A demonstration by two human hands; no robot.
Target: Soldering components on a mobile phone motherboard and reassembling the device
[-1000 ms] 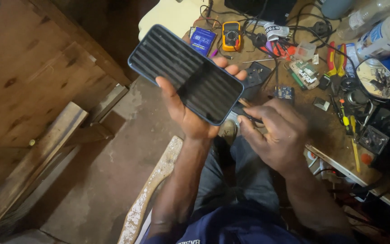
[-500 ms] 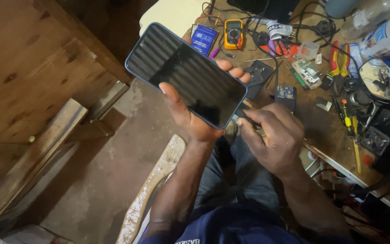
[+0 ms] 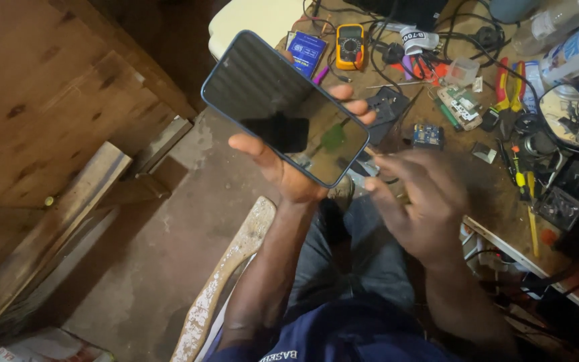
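One phone [image 3: 283, 107] sits in the left hand's [image 3: 286, 171] grip; blurred right hand's [image 3: 420, 201] grip unclear.

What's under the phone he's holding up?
The left hand cradles the phone from beneath, fingertips curling over its far edge. Its palm and the bench behind are hidden.

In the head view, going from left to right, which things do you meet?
Wooden boards → smartphone in the left hand → right hand → blue circuit board → red-handled pliers → round mirror.
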